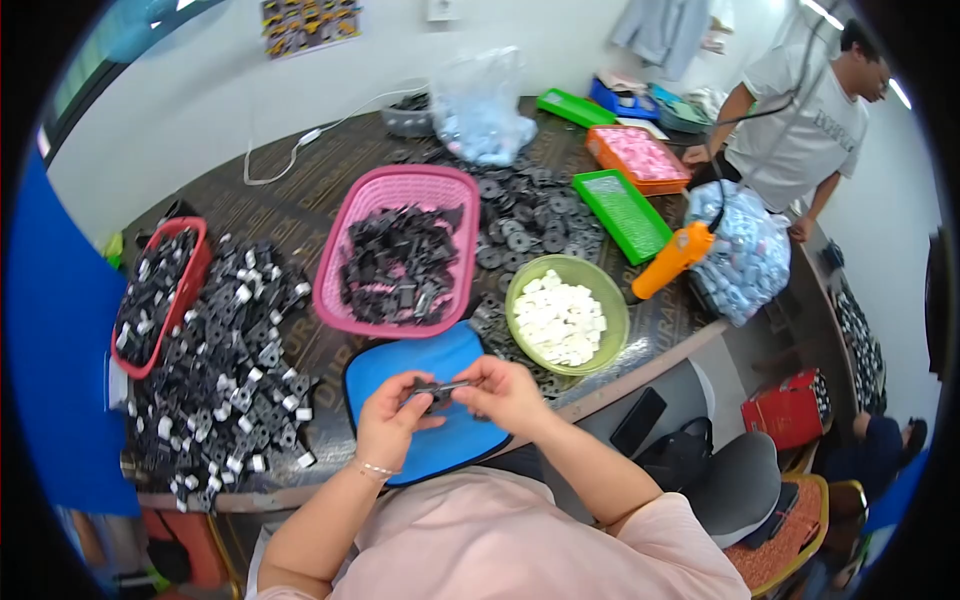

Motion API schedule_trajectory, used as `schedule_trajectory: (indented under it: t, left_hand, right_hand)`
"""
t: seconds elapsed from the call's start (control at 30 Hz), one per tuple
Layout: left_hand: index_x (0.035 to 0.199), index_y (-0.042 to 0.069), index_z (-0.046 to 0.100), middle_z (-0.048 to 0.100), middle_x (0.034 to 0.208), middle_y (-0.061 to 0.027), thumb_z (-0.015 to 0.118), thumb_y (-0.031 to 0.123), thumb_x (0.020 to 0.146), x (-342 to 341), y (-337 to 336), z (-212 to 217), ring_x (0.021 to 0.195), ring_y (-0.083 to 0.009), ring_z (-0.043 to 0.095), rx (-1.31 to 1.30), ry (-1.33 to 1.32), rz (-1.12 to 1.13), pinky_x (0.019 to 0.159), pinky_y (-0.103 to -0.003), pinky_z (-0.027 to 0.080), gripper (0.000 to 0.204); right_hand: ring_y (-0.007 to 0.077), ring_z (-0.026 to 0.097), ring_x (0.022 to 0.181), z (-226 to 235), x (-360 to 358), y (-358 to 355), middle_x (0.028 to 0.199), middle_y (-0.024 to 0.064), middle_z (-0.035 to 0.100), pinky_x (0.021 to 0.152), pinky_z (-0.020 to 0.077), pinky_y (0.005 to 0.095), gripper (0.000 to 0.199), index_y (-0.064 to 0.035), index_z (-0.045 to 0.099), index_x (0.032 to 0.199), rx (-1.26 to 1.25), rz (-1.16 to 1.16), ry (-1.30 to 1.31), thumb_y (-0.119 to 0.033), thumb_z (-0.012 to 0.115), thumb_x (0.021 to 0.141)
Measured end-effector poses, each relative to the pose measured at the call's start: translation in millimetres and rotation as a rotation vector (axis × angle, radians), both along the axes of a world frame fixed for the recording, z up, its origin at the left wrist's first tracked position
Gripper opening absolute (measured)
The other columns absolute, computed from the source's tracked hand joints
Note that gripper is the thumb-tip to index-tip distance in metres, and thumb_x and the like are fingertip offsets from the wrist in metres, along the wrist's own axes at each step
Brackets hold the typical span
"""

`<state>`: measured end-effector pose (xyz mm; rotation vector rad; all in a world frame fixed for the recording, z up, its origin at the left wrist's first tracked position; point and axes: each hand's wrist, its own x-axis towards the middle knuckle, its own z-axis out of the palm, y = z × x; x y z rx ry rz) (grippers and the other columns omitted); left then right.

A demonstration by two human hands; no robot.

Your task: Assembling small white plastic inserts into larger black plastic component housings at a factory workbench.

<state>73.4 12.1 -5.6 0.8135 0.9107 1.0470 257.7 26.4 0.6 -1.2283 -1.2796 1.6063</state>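
Note:
Above a blue mat [425,450] on the table, my left hand [392,418] pinches one end of a small black plastic part [433,389]. My right hand [503,393] grips its other end between thumb and fingers. The part's finer shape is too small to make out. Just beyond the mat, a pink basket [326,300] holds many black plastic pieces [400,262]. Right of it stands an olive-green bowl [617,320] full of small white blocks [557,318].
Black parts with white blocks [235,370] are heaped at the left beside a red basket [190,305]. Black discs [535,215] lie behind the bowl. An orange power screwdriver [672,262] hangs near green trays [625,215] and a bag of blue parts [740,255]. A co-worker [800,115] stands far right.

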Motion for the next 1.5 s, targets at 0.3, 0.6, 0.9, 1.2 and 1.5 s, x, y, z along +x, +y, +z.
schedule_trajectory:
  t: [0.3,0.6,0.9,1.2,1.5]
  left_hand:
    - [0.111,0.000,0.053,0.061,0.097,-0.0093,0.052,0.001,0.089,-45.9,1.1,2.2,0.068,-0.0159,0.064,0.273,0.338,0.053,0.060,-0.025,0.054,0.022]
    - [0.116,0.001,0.053,0.061,0.092,-0.0044,0.051,0.011,0.093,-155.1,10.5,25.6,0.066,-0.0089,0.059,0.410,0.534,0.538,0.056,-0.020,0.050,0.025]
    - [0.115,0.000,0.052,0.060,0.099,-0.0094,0.056,0.000,0.086,-85.1,5.9,14.3,0.075,-0.0175,0.064,0.301,0.244,0.230,0.067,-0.026,0.055,0.029]
    - [0.120,-0.001,0.047,0.057,0.108,-0.0118,0.054,-0.008,0.080,-103.7,-11.6,2.2,0.088,-0.0205,0.063,0.270,0.203,0.270,0.075,-0.028,0.054,0.040]
    - [0.119,0.001,0.049,0.058,0.108,-0.0120,0.054,-0.008,0.080,-80.1,-3.4,0.4,0.085,-0.0212,0.064,0.226,0.228,0.153,0.073,-0.029,0.055,0.040]
  right_hand:
    - [0.0111,0.058,0.068,-6.1,1.2,-11.8,0.082,0.0036,0.063,0.062,0.0472,0.0248,0.029,-0.0026,0.058,0.104,0.218,0.162,-0.156,-0.019,0.070,0.082]
    - [0.0287,0.061,0.074,-14.5,39.1,-3.0,0.087,0.0135,0.061,0.067,0.0492,0.0366,0.023,-0.0041,0.063,0.096,0.491,0.027,-0.873,-0.018,0.067,0.077]
    - [0.0319,0.060,0.083,21.4,1.5,33.8,0.091,0.0124,0.060,0.073,0.0491,0.0396,0.017,-0.0068,0.063,0.095,0.782,0.008,-0.798,-0.013,0.063,0.079]
    - [0.0310,0.053,0.106,35.8,110.3,95.6,0.106,0.0106,0.059,0.088,0.0452,0.0380,0.037,-0.0130,0.064,0.109,0.251,0.151,-1.436,-0.022,0.071,0.073]
    - [0.0297,0.060,0.092,-18.4,136.8,70.7,0.105,0.0110,0.061,0.080,0.0484,0.0371,0.027,-0.0105,0.066,0.102,0.642,-0.155,-1.227,-0.024,0.067,0.079]
